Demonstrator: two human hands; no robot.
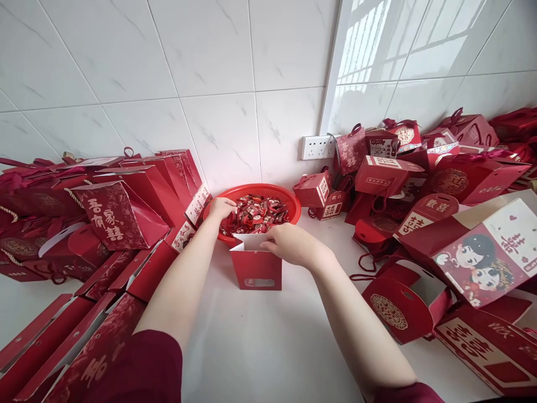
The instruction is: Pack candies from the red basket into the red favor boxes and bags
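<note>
A red paper gift box stands upright with its top open, a small window low on its front. My right hand is closed on the box's upper right edge, thumb at the opening; its other fingers are mostly hidden. Behind the box sits a red plastic basket filled with small red-wrapped candies. My left hand reaches over the basket's left rim, fingers stretched over the candies. Its fingertips show only in part, and no candy is visible in them.
Rows of red gift boxes crowd the left side. On the right, more red boxes with cords are piled up, a large one bearing cartoon figures. A power strip is on the white tiled wall behind the white tabletop.
</note>
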